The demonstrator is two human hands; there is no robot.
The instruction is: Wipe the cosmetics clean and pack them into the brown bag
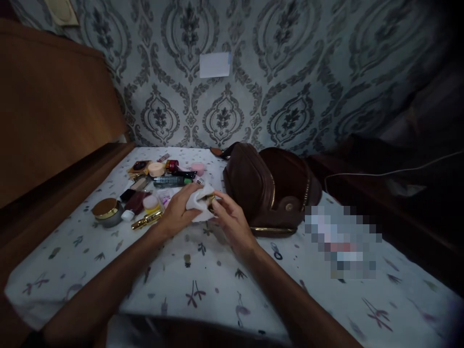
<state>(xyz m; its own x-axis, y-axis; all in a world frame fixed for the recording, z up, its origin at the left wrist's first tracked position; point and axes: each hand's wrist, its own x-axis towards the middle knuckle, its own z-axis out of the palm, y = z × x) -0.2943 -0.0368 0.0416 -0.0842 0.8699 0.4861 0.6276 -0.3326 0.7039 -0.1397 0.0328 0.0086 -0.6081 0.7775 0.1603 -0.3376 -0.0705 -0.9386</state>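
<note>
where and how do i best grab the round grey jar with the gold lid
Probably around the body of the round grey jar, below its gold lid, coming from its left: it stands upright with rounded sides, and a small white item sits close on its right.

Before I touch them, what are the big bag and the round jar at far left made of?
Bag: probably smooth brown leather or imitation, from its soft sheen; zips look like gold-coloured metal.
Jar: shiny gold-toned lid, grey body; glass or plastic, I cannot tell.
</note>
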